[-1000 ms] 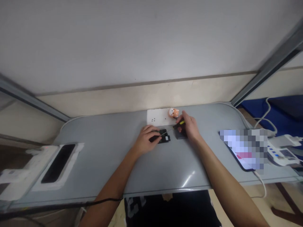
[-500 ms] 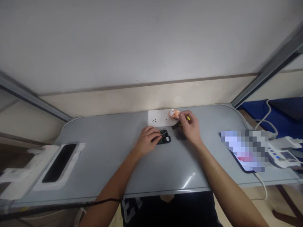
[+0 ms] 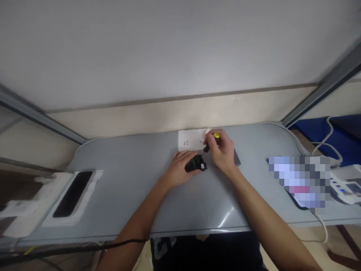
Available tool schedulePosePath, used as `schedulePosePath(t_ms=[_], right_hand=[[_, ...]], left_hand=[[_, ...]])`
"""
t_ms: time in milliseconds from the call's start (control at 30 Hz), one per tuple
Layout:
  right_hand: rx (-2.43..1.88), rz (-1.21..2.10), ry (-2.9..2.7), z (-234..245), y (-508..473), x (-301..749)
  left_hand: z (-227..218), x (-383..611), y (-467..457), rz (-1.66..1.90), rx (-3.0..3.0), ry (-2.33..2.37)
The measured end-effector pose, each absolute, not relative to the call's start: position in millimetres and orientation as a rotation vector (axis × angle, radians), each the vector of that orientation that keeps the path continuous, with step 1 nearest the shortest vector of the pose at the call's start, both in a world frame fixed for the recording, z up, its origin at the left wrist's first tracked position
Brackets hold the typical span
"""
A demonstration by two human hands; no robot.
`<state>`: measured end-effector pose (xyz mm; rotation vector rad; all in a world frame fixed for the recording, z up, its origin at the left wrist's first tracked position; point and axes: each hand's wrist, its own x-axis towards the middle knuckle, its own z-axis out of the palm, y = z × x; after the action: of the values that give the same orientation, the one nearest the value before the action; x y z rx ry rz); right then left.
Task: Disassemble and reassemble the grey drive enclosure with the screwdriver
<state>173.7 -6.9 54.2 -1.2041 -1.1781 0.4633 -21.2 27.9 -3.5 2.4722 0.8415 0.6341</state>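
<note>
My left hand [image 3: 179, 168] is closed around a small black electronic device [image 3: 197, 165], its fingers along the far side and the thumb along the near side. Green circuit board shows inside the device, and a white label sits at its right end. In my right hand [image 3: 224, 152] is a screwdriver [image 3: 216, 136] with a black and yellow handle, held steeply. Its tip points down at the device's upper right corner; whether it touches a screw I cannot tell. Several tiny dark screws [image 3: 186, 143] lie on a white sheet [image 3: 194, 135] just beyond.
A dark flat piece [image 3: 236, 157] lies partly under my right hand. On the left, a black phone [image 3: 73, 194] rests on white paper. To the right are a lit, blurred-out phone [image 3: 299, 184] and a white power strip [image 3: 345, 188] with cables. A wall closes off the back.
My right hand has moved slightly left and tilted the screwdriver steeply, its tip now at the device. My left hand has changed from pinching a thin piece above the device to gripping the device's sides.
</note>
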Motion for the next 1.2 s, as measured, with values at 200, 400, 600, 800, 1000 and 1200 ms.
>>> schedulePosePath(t_ms=[200,400,600,800,1000,1200], right_hand=[[-1.228,0.493,-1.168,40.5,-9.9,175.4],[-1.265,0.465,-1.199,38.3,-9.0,174.5],[-1.252,0.459,-1.206,34.5,-8.2,174.9],[-1.273,0.454,-1.208,31.9,-8.2,173.4],[-1.278,0.409,-1.247,32.2,-9.3,172.3],[-1.244,0.543,-1.310,36.3,-10.0,173.2]], left_hand=[[-5.6,-20.6,29.3,0.629,2.479,0.848],[-7.4,-21.3,30.1,0.628,2.477,0.847],[-6.9,-20.1,29.8,0.637,2.468,0.836],[-6.4,-20.2,29.3,0.625,2.475,0.834],[-3.1,-19.0,29.4,0.597,2.466,0.833],[-3.3,-18.6,29.2,0.607,2.468,0.840]])
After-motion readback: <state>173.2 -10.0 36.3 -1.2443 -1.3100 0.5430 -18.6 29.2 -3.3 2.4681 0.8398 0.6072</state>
